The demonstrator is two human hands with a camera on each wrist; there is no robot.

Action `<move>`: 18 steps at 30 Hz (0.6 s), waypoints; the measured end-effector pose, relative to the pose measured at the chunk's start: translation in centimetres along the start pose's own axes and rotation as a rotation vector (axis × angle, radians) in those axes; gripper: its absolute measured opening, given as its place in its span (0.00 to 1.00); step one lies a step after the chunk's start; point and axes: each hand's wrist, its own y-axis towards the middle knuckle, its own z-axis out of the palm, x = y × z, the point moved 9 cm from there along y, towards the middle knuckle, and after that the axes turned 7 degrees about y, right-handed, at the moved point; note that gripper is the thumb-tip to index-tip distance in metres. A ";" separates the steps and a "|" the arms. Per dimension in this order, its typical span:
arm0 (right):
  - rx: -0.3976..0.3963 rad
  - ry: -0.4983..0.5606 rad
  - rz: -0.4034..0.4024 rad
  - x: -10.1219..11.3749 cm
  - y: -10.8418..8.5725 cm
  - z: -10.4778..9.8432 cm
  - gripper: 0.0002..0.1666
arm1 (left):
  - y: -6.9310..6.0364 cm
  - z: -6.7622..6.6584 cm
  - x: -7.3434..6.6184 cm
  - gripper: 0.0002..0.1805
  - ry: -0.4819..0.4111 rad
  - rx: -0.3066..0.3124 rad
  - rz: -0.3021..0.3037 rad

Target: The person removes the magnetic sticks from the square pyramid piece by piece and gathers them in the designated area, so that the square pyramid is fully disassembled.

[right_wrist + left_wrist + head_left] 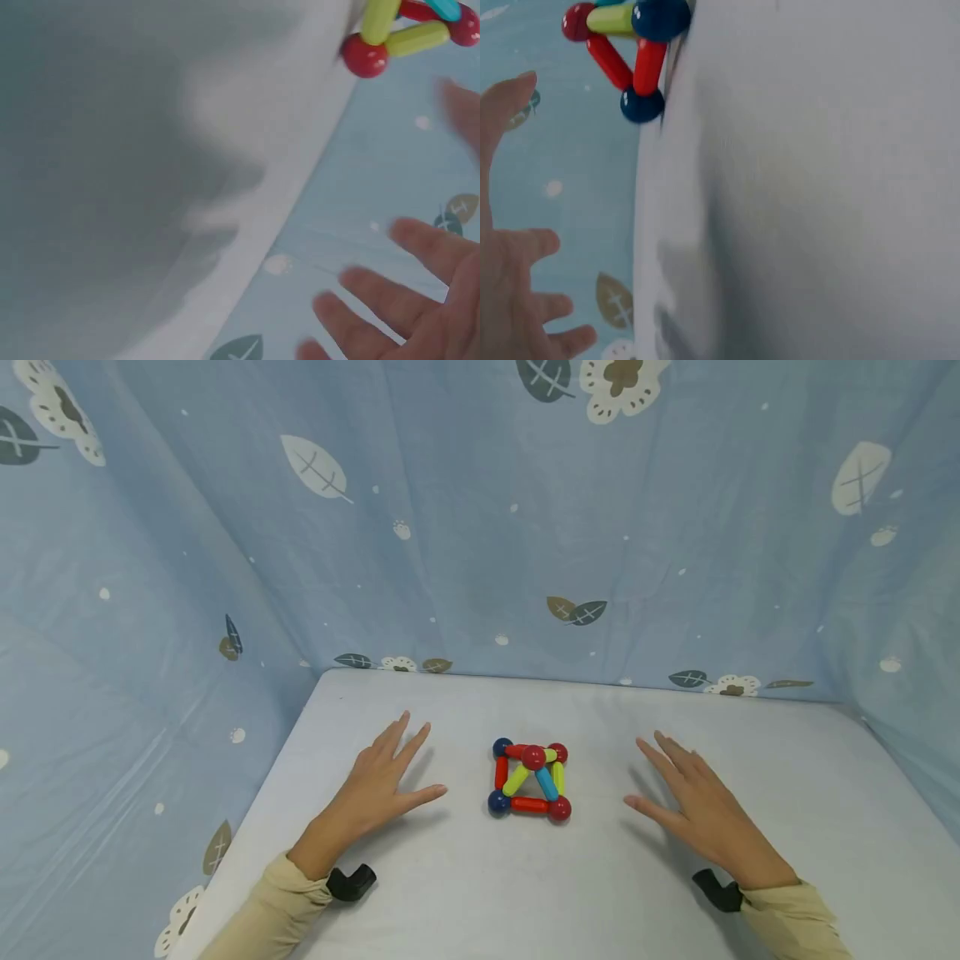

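On the white table stands a small pyramid of toy building rods and balls, with a square base and one red ball on top. Its rods are red, yellow-green and blue; two base balls are dark blue and two are red. To its left, apart from it, my left hand hovers with fingers spread and nothing held. My right hand is likewise spread and bare, off to the pyramid's right. The left wrist view shows the pyramid's dark blue ball beyond the thumb; the right wrist view catches a red ball.
The white tabletop spreads around the pyramid and under both hands. Behind it and along the sides hangs a light blue cloth printed with leaves and flowers. A black strap piece sits at the left wrist, another at the right.
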 end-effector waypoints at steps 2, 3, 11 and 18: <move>-0.002 0.030 -0.016 0.4 0.3 0.0 0.50 | 0.2 0.4 -0.6 0.54 -0.049 0.017 0.005; -0.004 0.049 -0.028 0.6 0.5 0.0 0.48 | 0.3 0.6 -0.9 0.53 -0.068 0.028 0.005; -0.023 0.263 -0.156 3.1 2.7 0.1 0.35 | 1.7 1.2 -4.0 0.47 -0.358 0.067 0.004; -0.014 0.403 -0.194 6.0 5.0 -0.5 0.30 | 3.8 1.9 -7.1 0.47 -0.484 0.063 0.040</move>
